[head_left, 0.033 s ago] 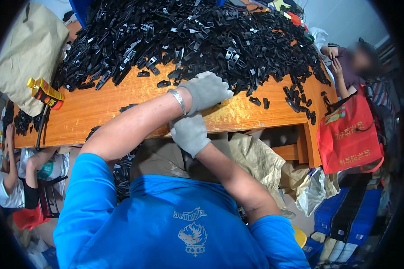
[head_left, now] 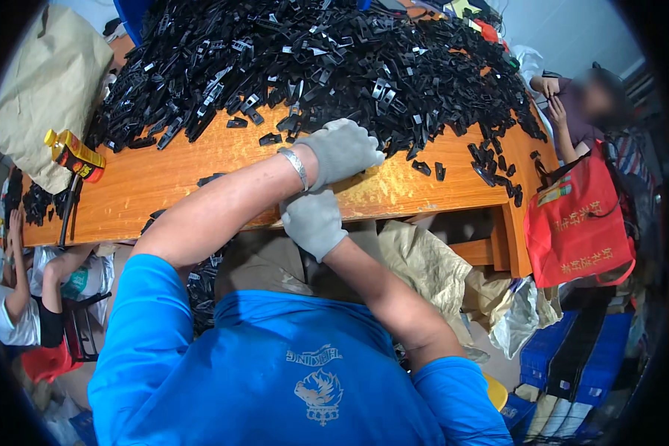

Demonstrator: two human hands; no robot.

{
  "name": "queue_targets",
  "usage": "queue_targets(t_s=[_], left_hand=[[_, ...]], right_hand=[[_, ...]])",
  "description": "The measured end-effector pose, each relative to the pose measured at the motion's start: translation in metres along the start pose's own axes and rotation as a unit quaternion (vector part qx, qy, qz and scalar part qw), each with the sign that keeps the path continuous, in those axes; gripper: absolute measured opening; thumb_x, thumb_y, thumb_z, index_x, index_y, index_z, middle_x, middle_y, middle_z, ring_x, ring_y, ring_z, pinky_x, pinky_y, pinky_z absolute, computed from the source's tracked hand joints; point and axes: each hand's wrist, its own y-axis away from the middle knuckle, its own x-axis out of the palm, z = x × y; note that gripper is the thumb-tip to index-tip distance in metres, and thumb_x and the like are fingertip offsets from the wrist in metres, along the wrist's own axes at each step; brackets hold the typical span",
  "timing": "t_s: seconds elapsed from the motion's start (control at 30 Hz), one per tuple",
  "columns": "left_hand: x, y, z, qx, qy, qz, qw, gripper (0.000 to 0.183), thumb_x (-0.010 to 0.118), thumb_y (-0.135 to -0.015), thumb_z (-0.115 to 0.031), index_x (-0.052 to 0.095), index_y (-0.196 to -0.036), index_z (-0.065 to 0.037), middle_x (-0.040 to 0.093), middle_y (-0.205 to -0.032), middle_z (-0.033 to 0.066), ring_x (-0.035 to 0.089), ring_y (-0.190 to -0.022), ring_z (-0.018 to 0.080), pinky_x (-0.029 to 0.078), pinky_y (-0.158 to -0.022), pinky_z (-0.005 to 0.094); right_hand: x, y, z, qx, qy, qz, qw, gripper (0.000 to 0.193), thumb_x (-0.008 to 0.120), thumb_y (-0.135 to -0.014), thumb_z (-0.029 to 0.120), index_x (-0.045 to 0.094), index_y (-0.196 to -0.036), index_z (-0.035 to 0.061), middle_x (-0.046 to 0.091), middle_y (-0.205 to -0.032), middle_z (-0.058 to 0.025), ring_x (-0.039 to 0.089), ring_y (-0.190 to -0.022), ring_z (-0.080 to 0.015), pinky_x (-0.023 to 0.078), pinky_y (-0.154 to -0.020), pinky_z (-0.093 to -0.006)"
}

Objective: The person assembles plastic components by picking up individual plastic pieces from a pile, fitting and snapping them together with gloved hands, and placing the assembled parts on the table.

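My left hand, in a grey knit glove with a silver bracelet at the wrist, lies on the wooden table at the front of a big heap of small black plastic parts. Its fingers are curled closed; whatever may be inside them is hidden. Just below its wrist, at the table's front edge, is my right hand, gloved in grey too. Only the back of that hand shows; its fingers are tucked out of sight beneath the left wrist. A few loose black parts lie beside the left hand.
A yellow-capped bottle leans by a tan sack at the left. Over the table's right corner hangs a red bag. One person sits far right, another at left. Crumpled sacking lies below the table.
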Motion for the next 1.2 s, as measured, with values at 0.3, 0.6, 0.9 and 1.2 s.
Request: queue_targets(t_s=[0.3, 0.6, 0.9, 1.2], left_hand=[[-0.004, 0.007, 0.004, -0.031, 0.026, -0.086, 0.995, 0.030, 0.062, -0.098, -0.018, 0.071, -0.126, -0.022, 0.071, -0.105, 0.0075, 0.074, -0.096, 0.0297, 0.062, -0.077, 0.0447], [-0.021, 0.137, 0.021, -0.389, 0.437, -0.296, 0.755, 0.029, 0.078, -0.096, -0.014, 0.070, -0.123, -0.005, 0.072, -0.111, 0.0034, 0.066, -0.098, 0.0102, 0.056, -0.090, 0.0289], [0.000, 0.238, 0.011, -0.476, 0.194, -0.189, 0.836, 0.022, 0.083, -0.091, -0.021, 0.072, -0.102, -0.005, 0.074, -0.099, 0.0149, 0.068, -0.096, 0.0364, 0.054, -0.086, 0.0444], [-0.008, 0.250, 0.018, -0.472, 0.234, -0.151, 0.836, 0.023, 0.079, -0.094, -0.024, 0.075, -0.112, -0.010, 0.075, -0.106, 0.0121, 0.068, -0.104, 0.0353, 0.052, -0.093, 0.0461]], right_hand=[[-0.004, -0.005, 0.002, -0.009, -0.006, -0.005, 1.000, 0.017, 0.068, -0.089, 0.024, 0.080, -0.082, 0.0130, 0.075, -0.076, -0.0148, 0.074, -0.069, -0.0365, 0.056, -0.067, -0.0506], [-0.015, -0.007, -0.017, -0.045, -0.217, -0.169, 0.960, 0.012, 0.076, -0.088, 0.008, 0.076, -0.099, 0.0115, 0.071, -0.101, -0.0118, 0.069, -0.105, -0.0345, 0.055, -0.093, -0.0464], [-0.029, -0.067, -0.030, 0.021, -0.125, -0.103, 0.987, 0.014, 0.073, -0.094, 0.011, 0.078, -0.108, 0.0144, 0.072, -0.115, -0.0113, 0.074, -0.097, -0.0353, 0.060, -0.083, -0.0455], [-0.025, -0.133, -0.016, -0.065, -0.010, 0.041, 0.997, 0.021, 0.064, -0.095, 0.006, 0.076, -0.112, 0.0124, 0.068, -0.111, -0.0158, 0.074, -0.095, -0.0395, 0.061, -0.083, -0.0495]])
